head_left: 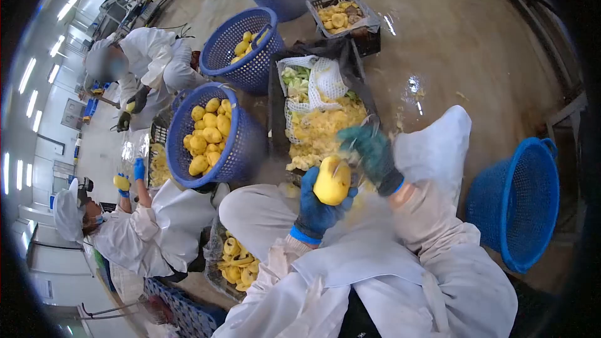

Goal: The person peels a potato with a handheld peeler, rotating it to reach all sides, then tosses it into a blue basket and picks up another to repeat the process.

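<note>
My left hand (316,208), in a blue glove, is closed around a smooth yellow fruit (332,180) that looks like a peeled mango. Just to its right is my right hand (374,156), in a dark green glove and blurred by motion. Its fingers are curled; a thin greyish streak shows by them, too smeared to name. Both hands are above my lap, at the near end of a black crate (277,126) heaped with yellow peelings (322,128). White foam netting (327,80) and pale green scraps lie farther back in this crate.
Blue baskets of yellow fruit (247,144) (213,56) (291,0) stand left and ahead. An empty-looking blue basket (519,206) is at right. Crates of scraps sit ahead (366,40) and lower left (216,256). Two co-workers (141,228) (150,50) sit at left. The floor (488,56) is wet.
</note>
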